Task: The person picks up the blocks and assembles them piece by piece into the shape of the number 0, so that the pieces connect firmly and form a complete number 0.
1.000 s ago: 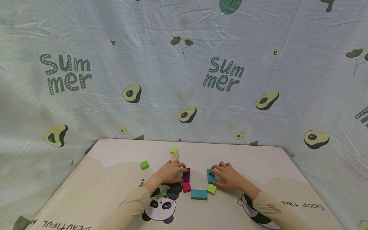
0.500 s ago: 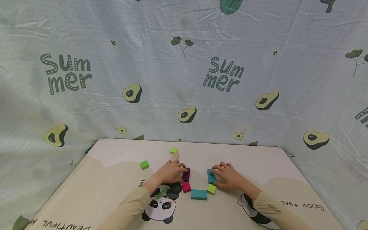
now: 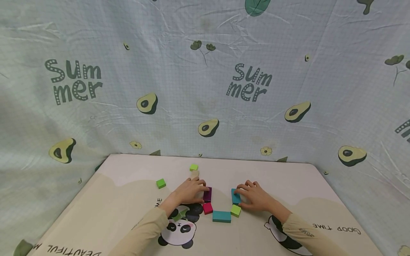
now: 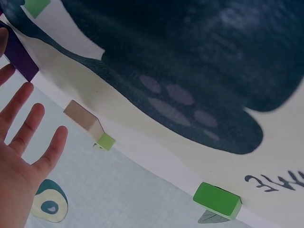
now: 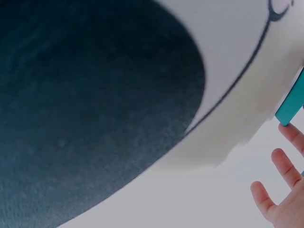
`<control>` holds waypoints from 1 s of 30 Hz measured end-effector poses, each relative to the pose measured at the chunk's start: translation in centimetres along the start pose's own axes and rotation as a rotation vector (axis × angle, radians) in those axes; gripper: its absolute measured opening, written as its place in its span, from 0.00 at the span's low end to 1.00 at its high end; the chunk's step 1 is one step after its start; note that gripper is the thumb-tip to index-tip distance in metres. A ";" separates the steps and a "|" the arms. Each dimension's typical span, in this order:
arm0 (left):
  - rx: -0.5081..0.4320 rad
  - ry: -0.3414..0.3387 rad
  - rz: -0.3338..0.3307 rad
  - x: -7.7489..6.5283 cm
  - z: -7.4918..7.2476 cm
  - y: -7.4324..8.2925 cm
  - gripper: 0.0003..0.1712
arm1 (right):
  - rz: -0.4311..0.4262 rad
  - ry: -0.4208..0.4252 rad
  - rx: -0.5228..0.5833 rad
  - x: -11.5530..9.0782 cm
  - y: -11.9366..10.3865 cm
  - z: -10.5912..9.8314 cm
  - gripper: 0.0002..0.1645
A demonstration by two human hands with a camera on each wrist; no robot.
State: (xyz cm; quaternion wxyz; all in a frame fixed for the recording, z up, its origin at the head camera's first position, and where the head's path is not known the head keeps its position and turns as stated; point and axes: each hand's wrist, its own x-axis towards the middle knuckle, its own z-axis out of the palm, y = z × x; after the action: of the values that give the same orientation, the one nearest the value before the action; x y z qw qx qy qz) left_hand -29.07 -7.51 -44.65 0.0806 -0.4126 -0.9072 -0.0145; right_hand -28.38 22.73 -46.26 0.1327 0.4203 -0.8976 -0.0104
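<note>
My left hand (image 3: 190, 192) grips a purple block (image 3: 207, 194), index finger at its far end and thumb toward the near end. In the left wrist view that purple block (image 4: 21, 54) lies at the fingers, the other fingers spread. My right hand (image 3: 254, 196) grips a teal block (image 3: 235, 196) between thumb and index finger; in the right wrist view only part of this teal block (image 5: 290, 102) shows. Close by, a red block (image 3: 207, 208) touches the purple one's near end. A second teal block (image 3: 221, 216) lies crosswise, and a lime block (image 3: 236, 211) sits at its right corner.
Beyond the left hand lie a beige block (image 3: 194, 174) and a lime block (image 3: 193, 167). A green block (image 3: 161, 183) is further left. The printed tablecloth (image 3: 250, 238) covers the table, and a patterned curtain (image 3: 179, 78) hangs behind its back edge.
The teal block in my right hand has shifted slightly to the right, and the hand with it. My left hand and the other blocks look unmoved.
</note>
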 end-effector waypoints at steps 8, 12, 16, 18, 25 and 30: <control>-0.006 0.000 -0.005 0.0 0.1 -0.1 0.24 | 0.006 -0.017 0.016 -0.1 0.1 0.1 0.26; -0.016 0.000 -0.007 0.0 0.1 -0.1 0.24 | 0.015 -0.033 0.016 -0.1 0.2 0.2 0.26; -0.023 -0.001 -0.015 0.0 0.1 -0.1 0.24 | 0.011 -0.027 0.012 -0.1 0.2 0.2 0.26; -0.028 -0.002 -0.019 0.0 0.1 -0.1 0.24 | 0.005 -0.015 0.010 -0.1 0.2 0.3 0.26; -0.041 0.000 -0.025 -0.1 0.2 -0.1 0.24 | -0.005 0.016 0.007 -0.2 0.1 0.2 0.26; -0.048 0.009 -0.030 0.0 0.3 -0.2 0.24 | -0.001 0.005 0.006 -0.1 0.1 0.2 0.26</control>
State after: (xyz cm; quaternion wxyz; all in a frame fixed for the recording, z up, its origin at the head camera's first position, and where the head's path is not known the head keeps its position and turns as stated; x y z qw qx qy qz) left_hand -29.22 -7.64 -44.93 0.0744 -0.4007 -0.9124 -0.0392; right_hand -28.45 22.88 -46.49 0.1336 0.4211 -0.8971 -0.0069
